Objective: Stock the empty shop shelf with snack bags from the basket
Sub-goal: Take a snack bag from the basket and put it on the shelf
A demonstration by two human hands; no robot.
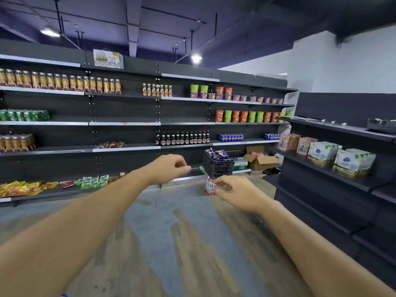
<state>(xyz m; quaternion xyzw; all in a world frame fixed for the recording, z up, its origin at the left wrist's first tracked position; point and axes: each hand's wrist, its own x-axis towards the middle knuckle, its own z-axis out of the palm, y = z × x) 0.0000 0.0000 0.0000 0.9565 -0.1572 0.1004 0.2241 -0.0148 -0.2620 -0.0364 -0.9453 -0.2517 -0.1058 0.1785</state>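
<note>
Head view, entry one: the hands? (first onlooker)

Right hand (235, 192): low and right of centre, fingers (222, 186) curled round a red-and-white snack bag (208, 186), held upright above the floor (192, 232). Left hand (167, 169): stretched forward beside it and a little higher, fingers curled with thumb and fingertip close together. Whether they pinch anything, I cannot tell. (second onlooker)

Entry two: the basket? (first onlooker)

One black slatted basket (218, 169), just beyond the held bag, at the foot of the wall shelving (126, 123). It is heaped with dark blue snack bags (218, 154). Whether it stands on the lowest shelf or on the floor is not clear from here. (second onlooker)

Entry three: stock on that wall? (first onlooker)

Middle bay: one small pile of brown packets (110, 144) and bare boards above it. To the right: a row of dark bottles (182, 138), then orange and green cups (242, 116) a shelf higher. Bottom shelf, left: green packets (92, 182) and yellow packets (19, 187). (second onlooker)

Entry four: remainder? (first onlooker)

One open cardboard box (262, 161) on the floor right of the basket. Side shelving at right: white and pink pouches (347, 161), standing upright. (second onlooker)
</note>
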